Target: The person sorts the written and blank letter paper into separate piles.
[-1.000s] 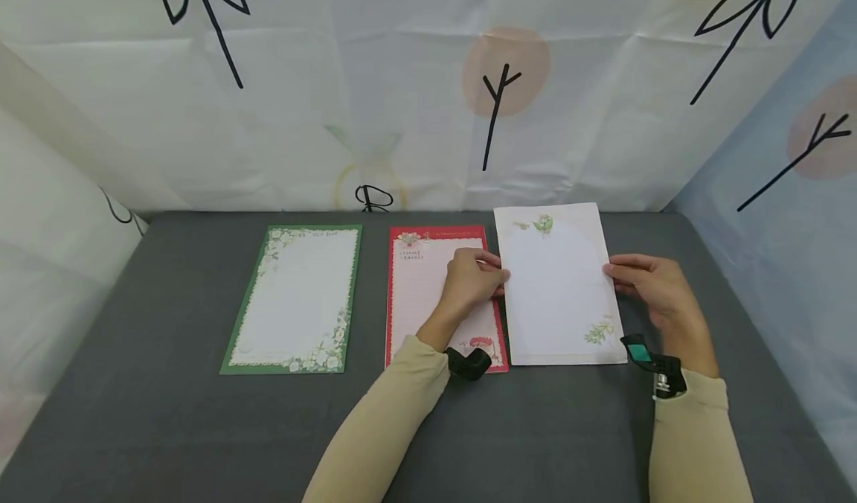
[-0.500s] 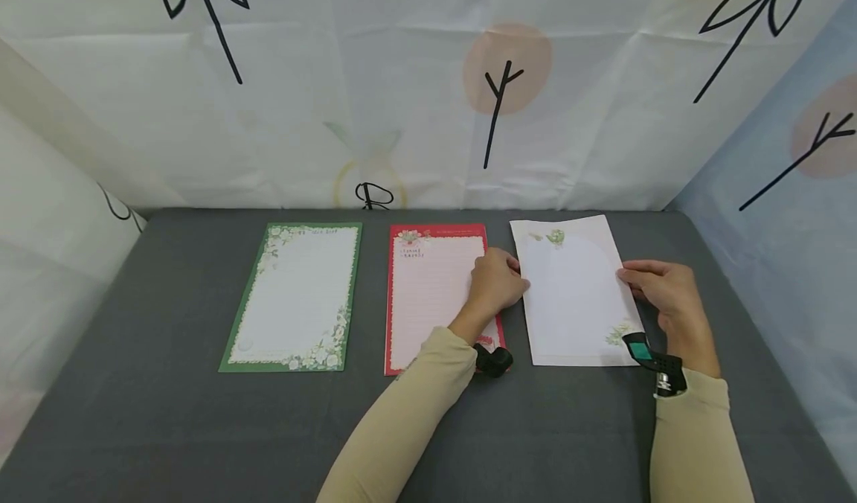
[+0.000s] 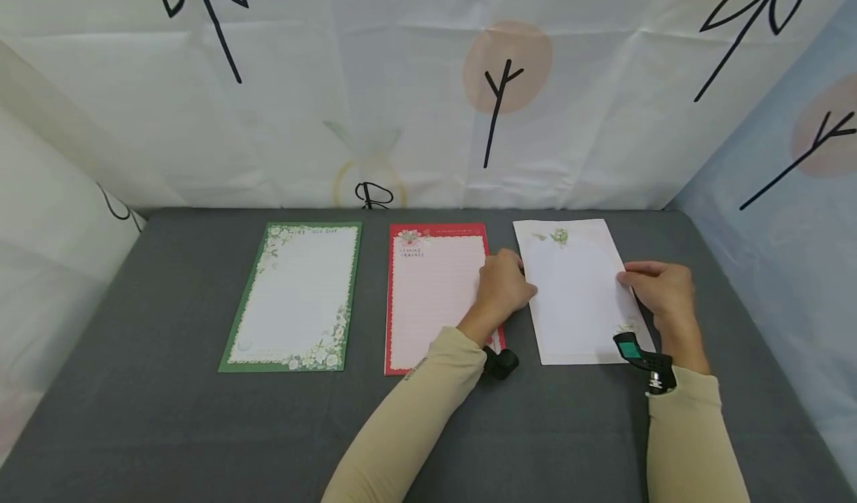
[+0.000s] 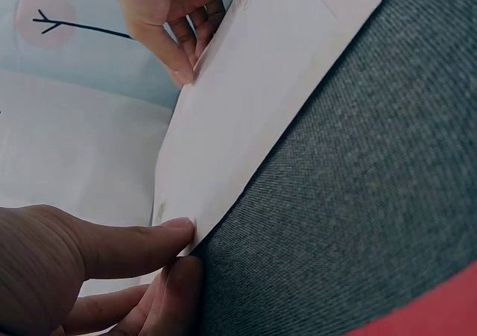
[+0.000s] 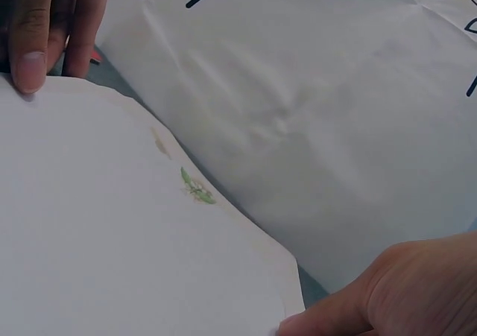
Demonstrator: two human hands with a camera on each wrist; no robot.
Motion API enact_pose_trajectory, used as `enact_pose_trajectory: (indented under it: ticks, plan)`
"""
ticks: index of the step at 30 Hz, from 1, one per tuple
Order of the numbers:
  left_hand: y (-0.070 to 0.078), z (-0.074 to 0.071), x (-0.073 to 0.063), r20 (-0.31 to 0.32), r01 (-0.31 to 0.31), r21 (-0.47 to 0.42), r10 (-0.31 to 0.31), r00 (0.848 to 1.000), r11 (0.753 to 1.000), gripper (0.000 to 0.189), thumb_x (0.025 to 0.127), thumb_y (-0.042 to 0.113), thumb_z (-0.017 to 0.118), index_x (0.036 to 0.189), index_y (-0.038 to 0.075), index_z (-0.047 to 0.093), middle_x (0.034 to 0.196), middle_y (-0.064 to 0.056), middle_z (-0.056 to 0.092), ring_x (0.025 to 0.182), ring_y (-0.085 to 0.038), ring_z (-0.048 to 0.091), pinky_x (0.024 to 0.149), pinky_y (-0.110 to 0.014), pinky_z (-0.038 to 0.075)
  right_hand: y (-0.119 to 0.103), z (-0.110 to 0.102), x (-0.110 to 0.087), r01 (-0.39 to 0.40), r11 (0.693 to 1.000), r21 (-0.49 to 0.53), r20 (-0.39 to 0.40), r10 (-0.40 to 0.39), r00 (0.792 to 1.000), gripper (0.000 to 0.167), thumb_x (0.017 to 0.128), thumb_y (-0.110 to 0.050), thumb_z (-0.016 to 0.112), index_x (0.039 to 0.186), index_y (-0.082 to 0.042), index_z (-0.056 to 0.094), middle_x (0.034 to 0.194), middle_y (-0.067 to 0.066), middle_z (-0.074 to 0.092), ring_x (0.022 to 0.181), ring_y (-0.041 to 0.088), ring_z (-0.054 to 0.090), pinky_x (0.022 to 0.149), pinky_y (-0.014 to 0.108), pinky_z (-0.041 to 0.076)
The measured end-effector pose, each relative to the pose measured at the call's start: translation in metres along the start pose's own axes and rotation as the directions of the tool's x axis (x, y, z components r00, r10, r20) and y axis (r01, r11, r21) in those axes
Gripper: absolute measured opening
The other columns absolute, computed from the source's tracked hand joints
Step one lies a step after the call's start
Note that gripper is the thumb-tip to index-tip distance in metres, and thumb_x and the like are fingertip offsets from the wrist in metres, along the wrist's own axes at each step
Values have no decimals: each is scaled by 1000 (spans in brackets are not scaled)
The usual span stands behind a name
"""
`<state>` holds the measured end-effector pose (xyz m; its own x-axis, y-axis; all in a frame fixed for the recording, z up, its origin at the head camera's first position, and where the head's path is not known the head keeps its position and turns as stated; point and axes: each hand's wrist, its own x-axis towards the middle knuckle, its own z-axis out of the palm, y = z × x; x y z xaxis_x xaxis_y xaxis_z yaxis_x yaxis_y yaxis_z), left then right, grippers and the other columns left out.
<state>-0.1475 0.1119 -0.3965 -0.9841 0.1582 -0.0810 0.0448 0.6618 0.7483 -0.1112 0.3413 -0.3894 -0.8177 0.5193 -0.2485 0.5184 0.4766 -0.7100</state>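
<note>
My left hand [image 3: 502, 286] pinches the left edge of the white paper [image 3: 576, 302], thumb on top, and my right hand [image 3: 663, 293] pinches the right edge. The paper is on the right part of the gray table [image 3: 201, 428], just beside the red sheet [image 3: 435, 295]. The green sheet [image 3: 294, 295] is well apart from it. I can't tell if the white paper lies all flat. If I squeeze my hands closer together, it could bow up and get a crease. If one hand pulls harder, it could go crooked. My left arm is over the red sheet, so my sleeve [image 3: 415, 406] could rub that and push it out of line.
</note>
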Motion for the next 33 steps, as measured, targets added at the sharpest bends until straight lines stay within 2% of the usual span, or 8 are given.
enact_pose_trajectory:
  ticks: [6, 13, 17, 20, 24, 27, 30, 33]
  plan:
    - [1, 0, -1, 5, -4, 7, 4, 1000, 1000, 16, 77, 12, 84, 82, 4, 71, 67, -3, 62, 66, -21, 62, 51, -26, 45, -1, 1, -1, -1, 1000, 1, 4, 1, 1000, 44, 98, -15, 65, 135, 9, 60, 136, 30, 55, 120, 41, 51, 93, 52, 44]
    - [2, 0, -2, 23, -1, -2, 1, 1000, 1000, 21, 77, 12, 84, 79, 4, 65, 64, -2, 57, 61, -19, 58, 49, -27, 44, -1, 2, -1, 0, 1000, -12, 9, 0, 1000, 45, 97, -15, 66, 134, 9, 60, 133, 29, 56, 116, 40, 52, 87, 47, 46]
    - [3, -2, -2, 41, 9, 1, -9, 999, 1000, 26, 77, 14, 84, 72, 6, 60, 60, -2, 55, 57, -18, 57, 47, -26, 43, -2, 2, -1, 1, 1000, -1, 9, -1, 1000, 45, 97, -15, 66, 134, 10, 59, 134, 30, 55, 118, 41, 51, 91, 51, 46]
    - [3, -5, -3, 48, 9, 2, -9, 999, 1000, 25, 78, 15, 85, 74, 4, 63, 61, -3, 57, 61, -21, 60, 49, -27, 44, -2, 3, 0, 3, 1000, -3, 3, -3, 1000, 45, 97, -15, 66, 134, 10, 59, 134, 30, 54, 119, 41, 51, 93, 52, 45]
    - [-1, -12, -7, 43, -13, -44, 15, 999, 999, 26, 80, 15, 85, 96, -1, 72, 69, -3, 64, 78, -25, 65, 58, -29, 48, -5, 4, -1, 12, 1000, -9, -18, -12, 1000, 44, 97, -17, 66, 132, 8, 62, 129, 26, 58, 111, 35, 54, 76, 36, 46]
    - [-7, -19, -10, 34, -53, -102, 57, 998, 993, 33, 82, 14, 84, 109, -1, 73, 75, -1, 68, 83, -23, 65, 64, -29, 50, -10, 6, -3, 21, 1000, -17, -40, -22, 999, 42, 96, -18, 67, 130, 6, 64, 120, 20, 61, 102, 28, 54, 65, 27, 45]
    - [-13, -28, -14, 20, -95, -148, 99, 995, 984, 35, 84, 13, 83, 114, -2, 73, 77, 0, 68, 78, -19, 65, 66, -28, 51, -16, 8, -6, 34, 999, -17, -48, -35, 998, 41, 95, -18, 69, 128, 4, 66, 108, 12, 64, 93, 22, 53, 63, 26, 45]
    - [-19, -39, -17, -1, -128, -160, 129, 992, 979, 36, 84, 13, 84, 115, -2, 74, 77, 1, 68, 75, -16, 65, 67, -28, 52, -22, 11, -10, 67, 998, -12, -14, -67, 998, 42, 94, -21, 71, 128, 3, 67, 98, 7, 64, 87, 19, 53, 65, 28, 45]
